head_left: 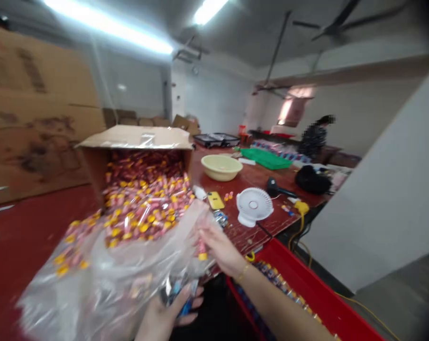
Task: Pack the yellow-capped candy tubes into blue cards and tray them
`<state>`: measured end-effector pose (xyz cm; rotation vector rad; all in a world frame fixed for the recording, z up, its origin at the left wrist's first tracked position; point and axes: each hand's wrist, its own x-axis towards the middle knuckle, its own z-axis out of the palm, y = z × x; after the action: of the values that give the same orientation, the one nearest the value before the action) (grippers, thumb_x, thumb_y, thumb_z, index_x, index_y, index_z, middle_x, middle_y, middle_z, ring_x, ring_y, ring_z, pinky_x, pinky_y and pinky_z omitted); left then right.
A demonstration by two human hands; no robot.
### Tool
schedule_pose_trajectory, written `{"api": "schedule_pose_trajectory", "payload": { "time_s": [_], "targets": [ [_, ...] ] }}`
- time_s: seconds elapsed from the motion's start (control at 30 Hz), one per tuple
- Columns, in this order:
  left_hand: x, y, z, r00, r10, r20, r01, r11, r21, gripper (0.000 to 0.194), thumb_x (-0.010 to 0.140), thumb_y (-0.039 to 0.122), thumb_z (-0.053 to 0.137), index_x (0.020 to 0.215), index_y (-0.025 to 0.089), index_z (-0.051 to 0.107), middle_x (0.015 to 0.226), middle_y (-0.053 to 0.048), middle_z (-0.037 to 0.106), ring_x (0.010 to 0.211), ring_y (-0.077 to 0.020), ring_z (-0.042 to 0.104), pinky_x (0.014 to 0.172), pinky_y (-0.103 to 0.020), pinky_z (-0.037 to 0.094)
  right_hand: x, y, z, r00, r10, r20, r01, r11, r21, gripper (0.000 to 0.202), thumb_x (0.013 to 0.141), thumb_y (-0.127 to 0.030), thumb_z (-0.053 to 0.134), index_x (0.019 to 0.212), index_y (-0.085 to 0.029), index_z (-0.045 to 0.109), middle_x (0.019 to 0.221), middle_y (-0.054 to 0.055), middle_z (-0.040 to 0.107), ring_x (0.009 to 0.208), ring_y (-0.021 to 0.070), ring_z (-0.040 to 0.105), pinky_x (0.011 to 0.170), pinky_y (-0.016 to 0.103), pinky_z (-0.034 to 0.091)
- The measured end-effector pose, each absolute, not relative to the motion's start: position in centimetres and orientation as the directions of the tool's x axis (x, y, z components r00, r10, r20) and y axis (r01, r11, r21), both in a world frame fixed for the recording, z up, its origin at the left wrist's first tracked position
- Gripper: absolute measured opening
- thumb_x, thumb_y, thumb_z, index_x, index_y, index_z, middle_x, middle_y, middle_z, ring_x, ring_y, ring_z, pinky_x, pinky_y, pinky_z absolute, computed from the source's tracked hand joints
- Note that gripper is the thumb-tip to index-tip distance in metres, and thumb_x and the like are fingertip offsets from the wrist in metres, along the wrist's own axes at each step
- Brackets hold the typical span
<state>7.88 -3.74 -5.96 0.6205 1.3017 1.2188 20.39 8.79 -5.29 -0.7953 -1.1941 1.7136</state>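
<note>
A cardboard box (pixel 89 175) lies on its side, its mouth spilling many small pink tubes with yellow caps (pixel 143 213) onto a clear plastic bag (pixel 129 260). At the bag's right edge, my right hand (pixel 217 244) is closed, with one pink tube with a yellow cap (pixel 202 251) showing at its fingers. Lower down, my left hand (pixel 168 310) is wrapped around several small shiny blue pieces (pixel 186 303); blur hides their exact kind.
On the red table stand a pale yellow basin (pixel 221 168), a yellow phone (pixel 215 200), a white fan (pixel 254 206) and a green tray (pixel 267 158). A red crate (pixel 306 279) with rows of small items sits at lower right. A person (pixel 314 139) is farther back.
</note>
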Motion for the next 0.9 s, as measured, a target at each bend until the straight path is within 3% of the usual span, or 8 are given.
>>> {"api": "schedule_pose_trajectory", "payload": {
  "time_s": [0.13, 0.2, 0.27, 0.37, 0.5, 0.7, 0.8, 0.9],
  "targets": [
    [7.5, -3.2, -6.3, -0.207, 0.898, -0.387, -0.315, 0.314, 0.896, 0.031, 0.063, 0.038, 0.077, 0.079, 0.012, 0.071, 0.071, -0.01, 0.077, 0.068, -0.0271, 0.071, 0.059, -0.034, 0.058, 21.7, 7.5, -5.4, -0.456, 0.889, 0.037, -0.208, -0.066, -0.976, 0.044, 0.075, -0.05, 0.067, 0.1, -0.021, 0.048, 0.072, -0.002, 0.064, 0.049, 0.0085, 0.055, 0.047, 0.021, 0.041],
    [7.3, -3.1, -6.3, -0.239, 0.895, -0.375, -0.319, 0.293, 0.902, 0.027, 0.06, 0.036, 0.079, 0.072, 0.012, 0.072, 0.064, -0.007, 0.075, 0.059, -0.0226, 0.068, 0.056, -0.031, 0.057, 21.7, 7.2, -5.2, -0.518, 0.854, 0.054, -0.139, -0.022, -0.99, 0.038, 0.079, -0.05, 0.063, 0.1, -0.02, 0.053, 0.072, -0.002, 0.061, 0.045, 0.0055, 0.048, 0.043, 0.019, 0.037],
    [7.3, -3.1, -6.4, -0.264, 0.9, -0.348, -0.315, 0.261, 0.913, 0.024, 0.059, 0.034, 0.08, 0.067, 0.013, 0.072, 0.059, -0.005, 0.072, 0.053, -0.019, 0.064, 0.053, -0.029, 0.057, 21.9, 7.1, -4.6, -0.578, 0.813, 0.078, -0.044, 0.064, -0.997, 0.034, 0.081, -0.049, 0.059, 0.094, -0.018, 0.061, 0.078, 0.001, 0.06, 0.051, 0.0068, 0.05, 0.044, 0.02, 0.039],
    [7.3, -3.0, -6.6, -0.3, 0.899, -0.318, -0.307, 0.225, 0.925, 0.024, 0.059, 0.035, 0.08, 0.066, 0.014, 0.071, 0.057, -0.002, 0.07, 0.051, -0.0173, 0.062, 0.052, -0.028, 0.057, 22.4, 7.4, -3.6, -0.578, 0.799, 0.165, 0.055, 0.241, -0.969, 0.026, 0.078, -0.043, 0.065, 0.082, -0.018, 0.065, 0.085, 0.003, 0.061, 0.073, 0.0135, 0.058, 0.059, 0.024, 0.048],
    [7.6, -2.9, -6.7, -0.334, 0.893, -0.301, -0.282, 0.209, 0.936, 0.026, 0.058, 0.036, 0.08, 0.066, 0.013, 0.071, 0.056, -0.002, 0.069, 0.052, -0.0184, 0.063, 0.053, -0.03, 0.059, 23.3, 7.6, -3.0, -0.47, 0.864, 0.179, 0.103, 0.255, -0.962, 0.031, 0.066, -0.037, 0.077, 0.079, -0.019, 0.055, 0.071, -0.001, 0.058, 0.061, 0.0118, 0.053, 0.056, 0.025, 0.047],
    [7.9, -2.9, -7.2, -0.34, 0.904, -0.261, -0.229, 0.189, 0.955, 0.026, 0.057, 0.033, 0.081, 0.068, 0.012, 0.07, 0.053, -0.002, 0.068, 0.049, -0.0175, 0.063, 0.051, -0.028, 0.057, 22.5, 7.7, -1.9, -0.666, 0.716, 0.208, 0.188, 0.431, -0.883, 0.028, 0.071, -0.042, 0.072, 0.079, -0.019, 0.058, 0.067, -0.003, 0.051, 0.06, 0.0099, 0.047, 0.052, 0.02, 0.041],
    [7.8, -3.0, -7.5, -0.312, 0.916, -0.25, -0.228, 0.183, 0.956, 0.028, 0.059, 0.033, 0.081, 0.073, 0.012, 0.071, 0.058, -0.004, 0.071, 0.052, -0.0185, 0.064, 0.052, -0.028, 0.057, 21.7, 8.2, -1.8, -0.756, 0.634, 0.164, 0.171, 0.432, -0.885, 0.027, 0.074, -0.043, 0.069, 0.082, -0.019, 0.058, 0.071, -0.003, 0.05, 0.062, 0.01, 0.047, 0.052, 0.02, 0.04],
    [7.7, -3.3, -7.3, -0.25, 0.93, -0.269, -0.26, 0.203, 0.944, 0.028, 0.062, 0.035, 0.079, 0.075, 0.012, 0.071, 0.065, -0.006, 0.074, 0.059, -0.0221, 0.068, 0.054, -0.03, 0.057, 20.8, 8.3, -2.8, -0.758, 0.643, 0.109, 0.082, 0.26, -0.962, 0.031, 0.076, -0.044, 0.067, 0.088, -0.021, 0.05, 0.073, -0.004, 0.049, 0.062, 0.0095, 0.049, 0.055, 0.02, 0.041]
  ]
}}
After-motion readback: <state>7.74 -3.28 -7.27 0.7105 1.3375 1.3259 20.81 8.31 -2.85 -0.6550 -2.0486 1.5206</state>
